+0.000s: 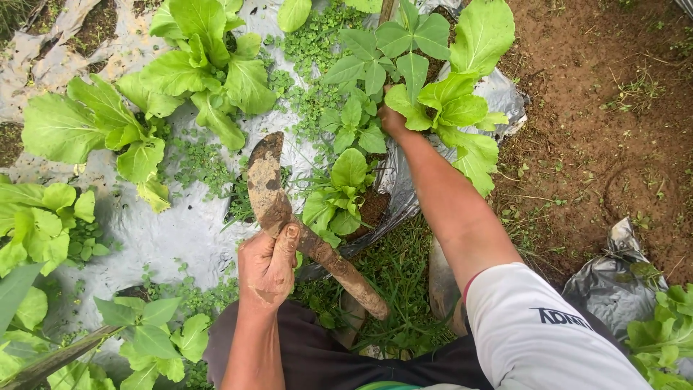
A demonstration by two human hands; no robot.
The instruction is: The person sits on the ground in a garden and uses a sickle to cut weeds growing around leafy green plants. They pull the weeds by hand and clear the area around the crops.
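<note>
My left hand, smeared with mud, grips a muddy hand hoe by its wooden handle. Its curved blade points up over the silver plastic mulch. My right hand reaches forward into a leafy green plant at the mulch's right edge. The fingers are hidden among the leaves, closed at the plant's base as far as I can see. A smaller green plant grows between the two hands.
Large leafy greens and another leafy plant grow through holes in the mulch, with small weeds among them. Bare brown soil lies to the right. Grass and my knees are at the bottom. More plastic sits bottom right.
</note>
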